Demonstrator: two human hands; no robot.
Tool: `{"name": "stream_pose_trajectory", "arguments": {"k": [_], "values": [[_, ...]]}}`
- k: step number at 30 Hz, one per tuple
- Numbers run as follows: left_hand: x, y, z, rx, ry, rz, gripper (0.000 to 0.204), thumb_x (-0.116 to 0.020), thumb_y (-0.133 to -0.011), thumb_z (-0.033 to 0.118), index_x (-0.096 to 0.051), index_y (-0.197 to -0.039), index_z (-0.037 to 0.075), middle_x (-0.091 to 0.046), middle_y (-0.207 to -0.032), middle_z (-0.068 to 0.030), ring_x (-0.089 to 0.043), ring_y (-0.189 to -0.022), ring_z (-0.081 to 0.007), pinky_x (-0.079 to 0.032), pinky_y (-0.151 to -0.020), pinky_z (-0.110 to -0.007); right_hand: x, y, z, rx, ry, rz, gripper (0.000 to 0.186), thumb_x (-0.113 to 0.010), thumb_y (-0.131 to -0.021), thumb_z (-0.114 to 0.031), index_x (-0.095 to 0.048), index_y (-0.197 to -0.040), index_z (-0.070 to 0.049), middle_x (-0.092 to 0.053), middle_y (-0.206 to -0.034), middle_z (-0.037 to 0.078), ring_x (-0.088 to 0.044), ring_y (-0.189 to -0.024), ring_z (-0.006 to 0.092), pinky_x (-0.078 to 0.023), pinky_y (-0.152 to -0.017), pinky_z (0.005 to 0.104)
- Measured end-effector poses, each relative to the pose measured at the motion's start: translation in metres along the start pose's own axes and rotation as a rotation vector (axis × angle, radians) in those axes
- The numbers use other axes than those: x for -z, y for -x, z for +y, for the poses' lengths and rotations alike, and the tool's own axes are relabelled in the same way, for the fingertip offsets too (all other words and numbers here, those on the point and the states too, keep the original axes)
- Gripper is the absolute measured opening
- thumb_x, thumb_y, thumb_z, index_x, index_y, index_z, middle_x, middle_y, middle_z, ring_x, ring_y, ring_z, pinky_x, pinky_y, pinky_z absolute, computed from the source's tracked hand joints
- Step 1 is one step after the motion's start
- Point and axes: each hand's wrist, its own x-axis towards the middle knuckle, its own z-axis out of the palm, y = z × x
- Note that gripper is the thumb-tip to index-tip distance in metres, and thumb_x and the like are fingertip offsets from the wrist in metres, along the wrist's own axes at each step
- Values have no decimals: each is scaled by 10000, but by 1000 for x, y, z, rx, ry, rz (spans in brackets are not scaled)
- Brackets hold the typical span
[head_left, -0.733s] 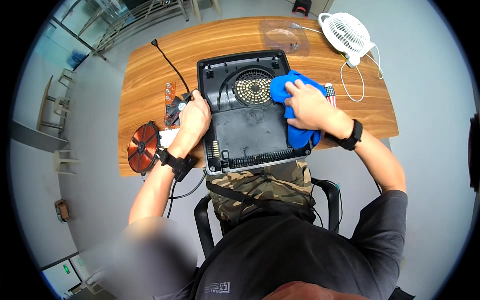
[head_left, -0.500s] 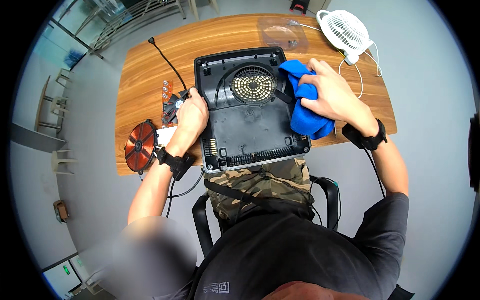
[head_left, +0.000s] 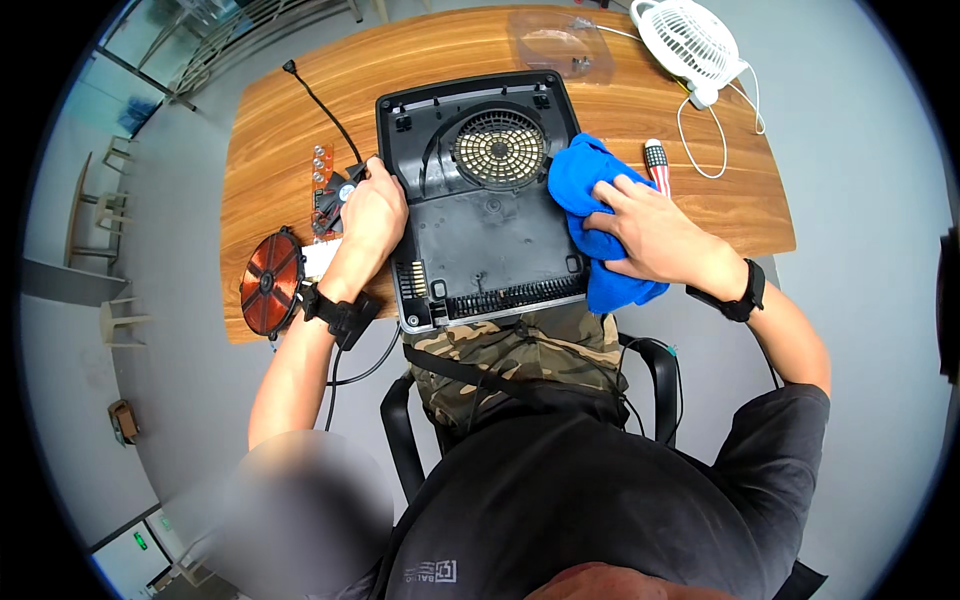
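Note:
A black plastic induction cooker housing (head_left: 495, 235), with a round vent grille (head_left: 500, 150) in its upper part, lies open side up across the table's near edge. My left hand (head_left: 375, 220) is closed on its left rim. In my right hand (head_left: 645, 235) is a bunched blue cloth (head_left: 585, 180), pressed against the housing's right edge, with part of it hanging below the hand. Beside my left hand are a small black fan (head_left: 335, 203) and an orange circuit board (head_left: 322, 170), partly covered. The round copper coil (head_left: 272, 283) sits at the table's left near corner.
A white fan (head_left: 690, 45) with a looped cable stands at the far right. Near it lie a clear plastic piece (head_left: 560, 50) and a striped handle (head_left: 658, 168) with a dark end. A black cable (head_left: 325, 108) runs over the wooden table (head_left: 440, 45) at the left.
My right hand and the cloth have moved down along the housing's right edge, uncovering the striped handle. The left hand keeps its hold on the rim. The whole view has shifted slightly.

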Motion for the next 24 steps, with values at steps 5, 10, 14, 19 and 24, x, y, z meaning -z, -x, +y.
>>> {"name": "stream_pose_trajectory", "arguments": {"k": [5,10,14,19,24], "values": [[-9,1,-10,-61,29,91,291,-473,-1050,193,-477,-1138,-84,-678,-770,-316,-669,-757,-508,-524,-684,-590,3,-6,7,51,12,-12,484,-871,-724,-299,-731,-1146,-110,-517,-1151,71,-510,-1123,265,-466,-944,383],[-7,1,-7,-54,9,76,303,-476,-1048,187,-487,-1159,-94,-680,-774,-311,-669,-753,-505,-526,-685,-586,0,-7,10,93,40,-14,475,-872,-723,-290,-727,-1138,-112,-520,-1156,69,-509,-1143,264,-461,-948,382],[-7,2,-9,-69,13,88,313,-475,-1049,191,-489,-1169,-98,-683,-782,-309,-673,-755,-499,-528,-688,-581,12,-14,12,74,-4,33,448,-872,-707,-256,-720,-1098,-99,-528,-1157,83,-530,-1123,285,-490,-930,403],[-8,0,-8,-44,-6,69,329,-479,-1048,195,-488,-1192,-101,-682,-782,-316,-675,-755,-499,-528,-687,-581,58,-19,33,-1,63,206,384,-841,-699,-201,-713,-1042,-86,-557,-1153,102,-551,-1081,307,-524,-907,420],[-10,0,-11,-46,-11,86,349,-487,-1044,203,-485,-1205,-106,-679,-768,-315,-671,-742,-506,-530,-680,-580,93,-23,53,-32,153,409,344,-805,-749,-203,-717,-1066,-103,-587,-1183,112,-582,-1102,320,-523,-970,430]]}}
